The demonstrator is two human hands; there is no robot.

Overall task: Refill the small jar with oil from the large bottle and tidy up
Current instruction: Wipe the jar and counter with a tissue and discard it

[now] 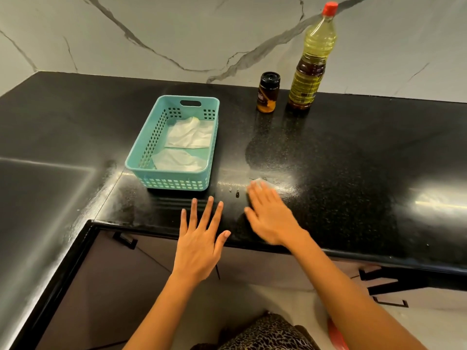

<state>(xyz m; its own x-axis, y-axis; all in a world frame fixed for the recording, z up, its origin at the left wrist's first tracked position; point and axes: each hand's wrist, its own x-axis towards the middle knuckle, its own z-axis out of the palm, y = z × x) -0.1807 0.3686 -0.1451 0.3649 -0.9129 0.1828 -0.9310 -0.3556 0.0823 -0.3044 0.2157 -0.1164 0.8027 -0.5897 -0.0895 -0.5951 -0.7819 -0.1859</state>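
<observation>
Black speckled countertop (353, 152) runs along a white wall (177, 34) veined in grey.

A teal plastic basket (177, 184) with perforated sides sits on the counter left of centre. Two crumpled white tissues (189, 136) lie flat on its bottom, one behind the other.

Near the back wall stands the small jar (268, 93), upright, with its black lid on and a little amber liquid at the bottom. Just beside it on the right stands the large bottle (312, 64), upright and closed with a red cap (329, 8). It holds yellow oil up to the neck.

The right hand (270, 218) lies palm down near the front edge of the counter, its fingers straight and close together. It presses a white tissue (259, 181), of which only a blurred corner shows past the fingertips. A few small drops (237, 194) sit on the counter just left of those fingers.

The left hand (199, 246) is spread wide, palm down, over the front edge of the counter and in front of the basket. It holds nothing, and I cannot tell if it touches the surface.

Below the counter are cabinet fronts with dark handles (125, 239).
</observation>
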